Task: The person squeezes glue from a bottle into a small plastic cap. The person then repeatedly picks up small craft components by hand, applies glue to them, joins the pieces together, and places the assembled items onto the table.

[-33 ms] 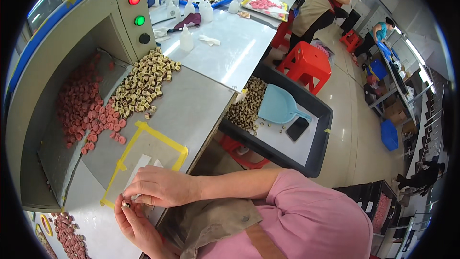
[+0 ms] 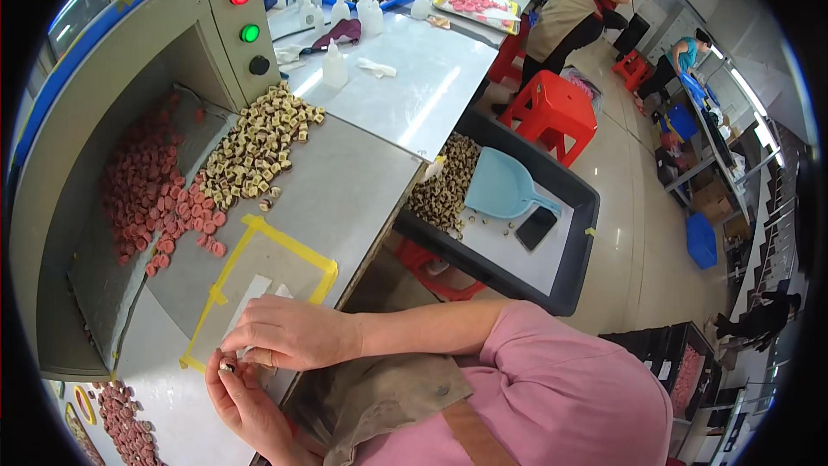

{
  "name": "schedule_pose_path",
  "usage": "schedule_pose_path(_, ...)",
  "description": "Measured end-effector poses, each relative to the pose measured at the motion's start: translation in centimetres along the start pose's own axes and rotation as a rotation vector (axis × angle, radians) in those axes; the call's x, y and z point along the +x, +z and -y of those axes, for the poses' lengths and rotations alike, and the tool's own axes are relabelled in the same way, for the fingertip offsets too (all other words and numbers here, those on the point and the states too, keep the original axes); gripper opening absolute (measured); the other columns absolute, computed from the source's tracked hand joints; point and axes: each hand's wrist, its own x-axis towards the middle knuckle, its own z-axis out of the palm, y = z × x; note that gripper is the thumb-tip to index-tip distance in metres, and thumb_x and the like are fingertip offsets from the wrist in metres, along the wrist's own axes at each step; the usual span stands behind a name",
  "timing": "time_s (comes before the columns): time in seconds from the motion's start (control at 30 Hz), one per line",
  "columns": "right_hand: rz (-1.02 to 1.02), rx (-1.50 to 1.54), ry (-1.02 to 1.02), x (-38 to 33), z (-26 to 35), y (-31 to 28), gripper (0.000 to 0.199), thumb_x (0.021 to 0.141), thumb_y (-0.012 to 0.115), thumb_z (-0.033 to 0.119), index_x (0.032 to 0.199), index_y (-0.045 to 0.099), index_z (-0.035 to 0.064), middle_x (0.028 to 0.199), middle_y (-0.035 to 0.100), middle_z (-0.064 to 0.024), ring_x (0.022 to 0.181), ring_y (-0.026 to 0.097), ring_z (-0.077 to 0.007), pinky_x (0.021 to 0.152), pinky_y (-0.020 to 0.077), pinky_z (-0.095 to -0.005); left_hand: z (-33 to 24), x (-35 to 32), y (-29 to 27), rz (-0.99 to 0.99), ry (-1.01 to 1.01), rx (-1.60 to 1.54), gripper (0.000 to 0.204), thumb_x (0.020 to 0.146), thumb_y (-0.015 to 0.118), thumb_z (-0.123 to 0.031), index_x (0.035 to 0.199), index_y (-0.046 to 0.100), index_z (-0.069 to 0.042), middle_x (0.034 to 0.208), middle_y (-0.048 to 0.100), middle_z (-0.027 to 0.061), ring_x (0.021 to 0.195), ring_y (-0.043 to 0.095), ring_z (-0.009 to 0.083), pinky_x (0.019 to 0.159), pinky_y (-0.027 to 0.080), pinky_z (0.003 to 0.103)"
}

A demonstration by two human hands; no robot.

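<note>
My left hand holds a small round piece, pinkish with a dark and pale face, between thumb and fingertips. Bent over it from above, my right hand has its fingertips pinched together at the piece's upper edge. Whether the right fingers grip the same piece or something smaller is hidden. Below both hands lies the tabletop with a yellow tape outline and white strips inside it. Pink round pieces are heaped by the machine opening, touching a heap of cream-and-dark pieces.
A beige machine housing with lit buttons stands at left. More pinkish pieces lie at lower left. A black tray beside the table holds a blue dustpan, a phone and small pieces. Beyond are white bottles, red stools and other people.
</note>
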Motion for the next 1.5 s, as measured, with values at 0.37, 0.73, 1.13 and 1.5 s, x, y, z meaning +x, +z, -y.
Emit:
schedule_pose_path(0.37, -0.032, 0.015, -0.020, -0.6, -0.7, -0.7, 0.033, 0.080, 0.066, 0.008, 0.109, 0.050, 0.0083, 0.089, 0.052, -0.0066, 0.085, 0.052, -0.0274, 0.077, 0.0434, -0.0382, -4.3, -1.1, -4.5, 0.028, 0.401, 1.291, 0.025, 0.093, 0.060, -0.020, 0.107, 0.063, 0.000, 0.092, 0.065, 0.0132, 0.077, 0.062, 0.0217, 0.067, 0.051, 0.029)
schedule_pose_path(0.73, -0.092, 0.021, -0.053, -1.0, -1.2, -1.1, 0.036, 0.081, 0.067, 0.007, 0.113, 0.049, 0.0096, 0.089, 0.051, -0.0060, 0.083, 0.053, -0.0260, 0.076, 0.0432, -0.0380, -7.2, 5.9, -15.2, -0.019, 0.539, 1.855, 0.032, 0.094, 0.056, -0.027, 0.105, 0.063, 0.003, 0.096, 0.065, 0.0198, 0.085, 0.063, 0.0281, 0.074, 0.051, 0.039)
schedule_pose_path(1.13, -0.064, 0.151, 0.037, -0.5, -1.3, -1.4, 0.028, 0.083, 0.064, 0.007, 0.108, 0.051, 0.0078, 0.089, 0.051, -0.0064, 0.083, 0.053, -0.0261, 0.073, 0.0428, -0.0371, -8.4, 7.9, -14.4, -0.061, 1.129, 1.947, 0.043, 0.098, 0.047, -0.033, 0.127, 0.050, -0.002, 0.099, 0.067, 0.0144, 0.082, 0.062, 0.0185, 0.079, 0.053, 0.031)
schedule_pose_path(1.5, -0.238, -0.780, -0.387, 16.2, -4.4, -0.1, 0.019, 0.081, 0.054, 0.020, 0.092, 0.060, 0.0065, 0.084, 0.054, -0.0064, 0.086, 0.049, -0.0229, 0.077, 0.0369, -0.0355, -7.3, 1.0, 13.1, 0.207, 0.990, 1.397, 0.025, 0.087, 0.059, -0.003, 0.112, 0.058, 0.000, 0.116, 0.055, 0.0149, 0.113, 0.048, 0.0304, 0.095, 0.037, 0.041)
